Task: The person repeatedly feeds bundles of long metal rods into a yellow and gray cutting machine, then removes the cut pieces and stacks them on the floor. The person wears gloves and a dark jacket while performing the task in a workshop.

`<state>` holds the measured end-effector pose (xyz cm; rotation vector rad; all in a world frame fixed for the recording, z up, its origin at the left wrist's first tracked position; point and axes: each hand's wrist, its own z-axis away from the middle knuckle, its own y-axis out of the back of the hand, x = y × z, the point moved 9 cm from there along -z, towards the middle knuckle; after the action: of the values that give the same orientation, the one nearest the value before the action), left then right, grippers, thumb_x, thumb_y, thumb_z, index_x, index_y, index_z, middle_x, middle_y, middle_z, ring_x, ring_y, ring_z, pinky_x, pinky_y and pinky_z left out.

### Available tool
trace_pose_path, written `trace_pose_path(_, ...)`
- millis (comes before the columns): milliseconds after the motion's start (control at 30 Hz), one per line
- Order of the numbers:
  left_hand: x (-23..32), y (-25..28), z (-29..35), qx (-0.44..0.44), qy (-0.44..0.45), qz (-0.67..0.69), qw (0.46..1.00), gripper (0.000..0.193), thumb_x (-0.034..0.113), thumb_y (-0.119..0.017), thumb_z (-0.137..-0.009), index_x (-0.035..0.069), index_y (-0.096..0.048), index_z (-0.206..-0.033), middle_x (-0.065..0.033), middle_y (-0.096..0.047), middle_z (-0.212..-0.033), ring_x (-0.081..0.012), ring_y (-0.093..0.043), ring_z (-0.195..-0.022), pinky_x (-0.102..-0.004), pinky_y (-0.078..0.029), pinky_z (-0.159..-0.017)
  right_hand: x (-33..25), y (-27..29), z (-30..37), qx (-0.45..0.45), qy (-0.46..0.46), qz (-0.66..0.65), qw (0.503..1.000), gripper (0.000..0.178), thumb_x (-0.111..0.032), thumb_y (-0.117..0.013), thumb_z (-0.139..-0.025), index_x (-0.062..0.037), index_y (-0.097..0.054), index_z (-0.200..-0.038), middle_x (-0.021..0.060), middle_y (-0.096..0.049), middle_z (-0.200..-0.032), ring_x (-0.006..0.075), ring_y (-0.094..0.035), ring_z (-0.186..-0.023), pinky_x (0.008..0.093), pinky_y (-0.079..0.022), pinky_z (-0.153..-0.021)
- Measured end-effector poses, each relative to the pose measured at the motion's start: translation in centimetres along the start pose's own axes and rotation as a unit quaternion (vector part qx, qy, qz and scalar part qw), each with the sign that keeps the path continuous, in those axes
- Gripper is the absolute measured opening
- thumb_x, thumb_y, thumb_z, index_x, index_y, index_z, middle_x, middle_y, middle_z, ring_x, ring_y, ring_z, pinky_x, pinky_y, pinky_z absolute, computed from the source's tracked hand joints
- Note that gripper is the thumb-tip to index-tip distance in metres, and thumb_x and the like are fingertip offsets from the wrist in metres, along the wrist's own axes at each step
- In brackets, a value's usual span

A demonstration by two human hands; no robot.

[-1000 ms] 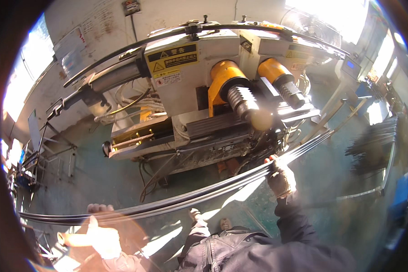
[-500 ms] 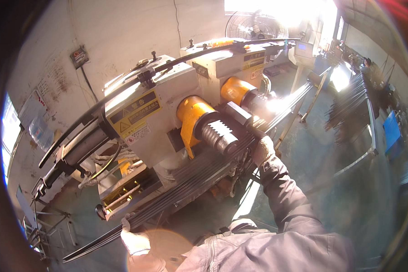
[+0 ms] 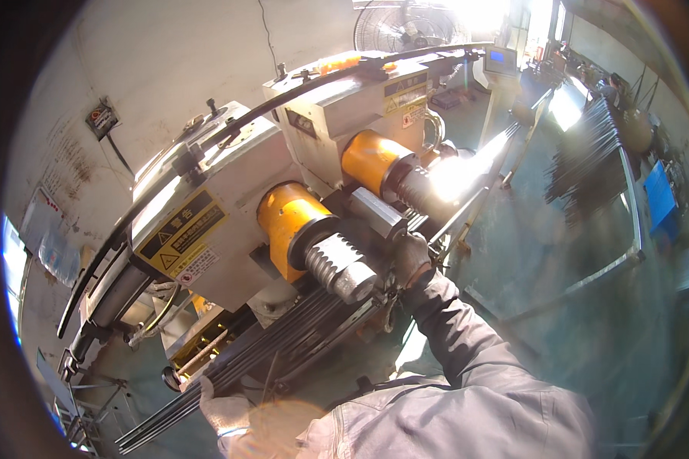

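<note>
A bundle of long, thin dark metal rods (image 3: 245, 367) slants along the front of a grey machine, its near ends reaching out at the lower left. My gloved left hand (image 3: 223, 409) closes around the bundle close to those ends, with one digit showing on the near side and the other fingers hidden. My right hand (image 3: 412, 258), in a darkened glove, is closed at the end of a grey angular metal block (image 3: 378, 214), beside the farther part of the rods. What lies in its fingers is hidden by the hand itself.
The machine (image 3: 237, 191) carries two orange cylinders (image 3: 287, 222) with ribbed steel ends (image 3: 344, 268) jutting toward me. A curved black rail (image 3: 283, 107) runs over it. Beyond stand a fan (image 3: 409, 30) and a control box (image 3: 500, 63). A rack of dark rods (image 3: 589, 149) is at right.
The view has shifted, so the machine appears farther left and larger. My right hand has come closer to the grey block. My left hand stays on the rods near their ends.
</note>
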<state>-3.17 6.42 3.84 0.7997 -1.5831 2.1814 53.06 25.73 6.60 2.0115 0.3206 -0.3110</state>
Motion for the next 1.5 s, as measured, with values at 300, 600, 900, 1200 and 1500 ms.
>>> trace_pose_path(300,4.5,6.8,-0.3,0.138,-0.098,-0.030,0.985,0.042,0.025,-0.061,-0.117,0.001,-0.069,-0.150,-0.0166,-0.074,-0.149,-0.0324,-0.070,-0.137,-0.0491,-0.052,-0.125,0.8,-3.5,0.6,-0.046,0.048,0.066,0.996,0.018,-0.017,-0.073,-0.087,-0.0042,-0.079,-0.098,0.0150,-0.077,-0.081,0.0353,-0.079,-0.082,0.0474,-0.060,-0.075)
trace_pose_path(600,-6.8,-1.0,-1.8,0.031,0.025,-0.033,0.999,0.046,0.034,-0.077,-0.108,0.001,-0.074,-0.140,-0.0150,-0.076,-0.144,-0.0343,-0.072,-0.130,-0.0547,-0.062,-0.111,3.6,-4.0,4.2,0.087,-0.354,-0.531,0.765,0.065,-0.057,-0.063,-0.115,0.0032,-0.072,-0.093,0.0071,-0.066,-0.071,0.0186,-0.061,-0.062,0.0388,-0.048,-0.060)
trace_pose_path(900,3.7,7.2,-0.8,0.153,-0.126,-0.033,0.979,0.046,0.026,-0.040,-0.124,-0.001,-0.065,-0.151,-0.0178,-0.071,-0.148,-0.0314,-0.068,-0.137,-0.0486,-0.052,-0.123,9.1,-2.4,13.6,0.092,-0.439,-0.502,0.740,0.061,-0.058,-0.061,-0.117,0.0005,-0.078,-0.116,0.0017,-0.074,-0.096,0.0143,-0.061,-0.088,0.0350,-0.053,-0.083)
trace_pose_path(1200,-6.0,-1.5,0.2,0.147,-0.080,0.039,0.985,0.045,0.028,-0.071,-0.113,0.001,-0.066,-0.149,-0.0165,-0.070,-0.151,-0.0350,-0.064,-0.144,-0.0547,-0.048,-0.130,10.4,-5.6,18.9,-0.041,-0.417,-0.496,0.761,0.051,-0.048,-0.060,-0.118,0.0010,-0.075,-0.113,0.0124,-0.081,-0.102,0.0197,-0.075,-0.084,0.0335,-0.058,-0.074)
trace_pose_path(1500,-1.1,-0.3,3.0,0.096,-0.057,0.146,0.983,0.057,0.034,-0.076,-0.108,0.002,-0.061,-0.152,-0.0200,-0.068,-0.154,-0.0421,-0.059,-0.148,-0.0611,-0.045,-0.129,11.8,-10.7,26.2,-0.210,-0.310,-0.359,0.855,0.038,-0.042,-0.069,-0.110,-0.0048,-0.075,-0.104,0.0109,-0.080,-0.096,0.0213,-0.073,-0.080,0.0368,-0.055,-0.069)
